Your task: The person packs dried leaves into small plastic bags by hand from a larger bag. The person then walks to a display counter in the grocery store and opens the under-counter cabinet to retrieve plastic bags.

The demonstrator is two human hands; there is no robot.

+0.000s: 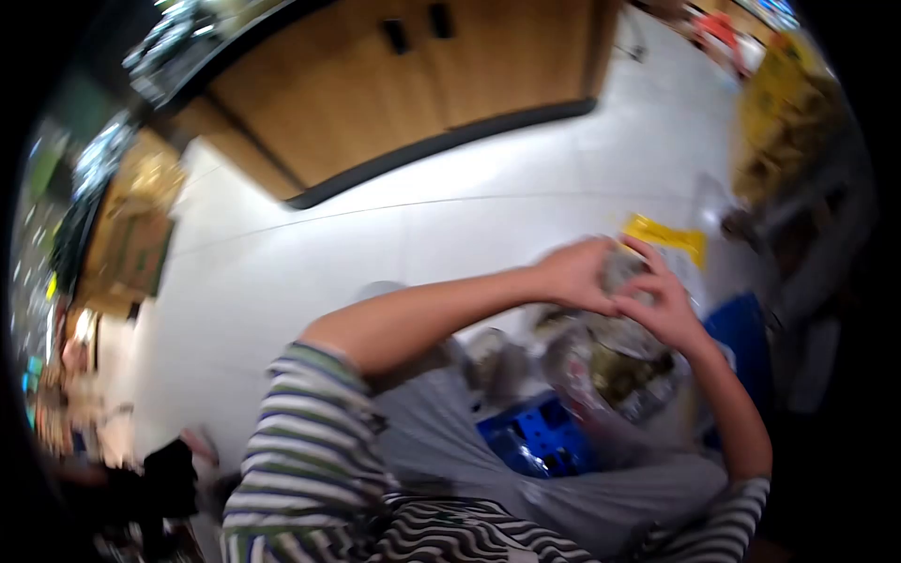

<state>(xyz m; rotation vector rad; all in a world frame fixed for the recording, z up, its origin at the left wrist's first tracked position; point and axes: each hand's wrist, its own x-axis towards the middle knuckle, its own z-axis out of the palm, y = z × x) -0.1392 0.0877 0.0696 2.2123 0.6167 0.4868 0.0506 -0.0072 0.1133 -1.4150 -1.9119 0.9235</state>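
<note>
Left hand [580, 272] and right hand [671, 305] half closed, fingers curled round small grey item [621, 270], above clear bag [572, 361]; item too blurred to identify. Better: light grip, both thumbs supporting, item low over bag so bits don't scatter. Yellow packet [668, 239] just beyond; no brand or writing readable.

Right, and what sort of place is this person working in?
Probably a shop or market, though blur hides exactly what it sells. Pointing that way are the wood-fronted counter, the shiny, seemingly wrapped goods on top of it, and the blue crate by the person's legs.
</note>
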